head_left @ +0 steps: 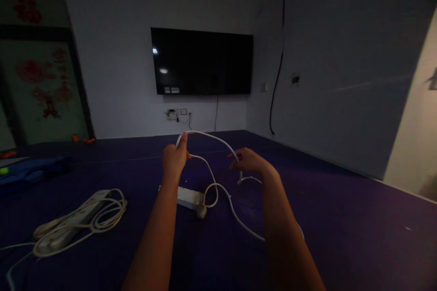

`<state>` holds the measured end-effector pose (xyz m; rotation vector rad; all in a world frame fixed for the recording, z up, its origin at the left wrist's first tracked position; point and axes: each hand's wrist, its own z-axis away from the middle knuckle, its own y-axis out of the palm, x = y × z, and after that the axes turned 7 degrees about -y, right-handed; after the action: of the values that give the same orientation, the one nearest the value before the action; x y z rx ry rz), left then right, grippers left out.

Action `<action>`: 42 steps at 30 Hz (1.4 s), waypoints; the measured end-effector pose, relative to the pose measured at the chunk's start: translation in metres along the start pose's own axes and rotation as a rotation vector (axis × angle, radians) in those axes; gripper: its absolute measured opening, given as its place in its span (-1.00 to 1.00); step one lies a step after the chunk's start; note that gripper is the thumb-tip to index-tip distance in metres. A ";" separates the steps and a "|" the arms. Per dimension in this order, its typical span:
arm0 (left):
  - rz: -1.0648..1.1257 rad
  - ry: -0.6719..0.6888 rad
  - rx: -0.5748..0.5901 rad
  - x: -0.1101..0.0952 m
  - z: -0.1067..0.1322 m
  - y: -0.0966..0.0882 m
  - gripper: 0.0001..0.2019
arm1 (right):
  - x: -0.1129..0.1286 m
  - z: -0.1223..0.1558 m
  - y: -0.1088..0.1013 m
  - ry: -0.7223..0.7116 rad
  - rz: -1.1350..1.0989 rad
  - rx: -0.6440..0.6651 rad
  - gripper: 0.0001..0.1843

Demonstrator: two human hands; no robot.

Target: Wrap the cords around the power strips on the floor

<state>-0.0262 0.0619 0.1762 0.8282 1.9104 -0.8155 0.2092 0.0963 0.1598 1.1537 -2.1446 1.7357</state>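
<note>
My left hand (175, 160) is closed round a white power cord (218, 138), thumb on top. From there the cord arches over to my right hand (248, 161), whose curled fingers are around it. Below the right hand, the cord hangs to the purple floor and runs behind my right forearm. A white power strip (189, 197) lies on the floor beneath my hands, its left part hidden by my left forearm. Against its right end rests a round plug (201, 210), with cord looping away from it to the right.
Another white power strip (82, 213) with coiled cord (112, 218) lies at left. Dark blue cloth (30, 170) is farther back. A television (205, 61) hangs on the far wall above sockets (179, 112). A black cable (278, 82) hangs along the right wall.
</note>
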 end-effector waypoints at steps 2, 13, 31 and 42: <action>0.234 -0.069 0.004 0.000 -0.001 0.001 -0.35 | -0.008 0.001 -0.003 0.008 0.044 -0.019 -0.59; 0.784 -0.149 -0.083 -0.013 -0.001 -0.017 -0.39 | -0.036 0.000 0.007 0.287 0.291 -0.162 -0.76; 0.645 0.088 -0.058 -0.033 0.014 -0.026 -0.45 | -0.042 -0.008 0.005 0.313 -0.071 -0.545 -0.39; 0.164 0.173 0.313 -0.025 0.027 0.015 -0.54 | 0.073 0.033 -0.022 -0.363 -0.928 -0.463 -0.57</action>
<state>0.0080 0.0437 0.1840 1.2643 1.8575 -0.9817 0.1841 0.0329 0.2067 1.9473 -1.5565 0.6343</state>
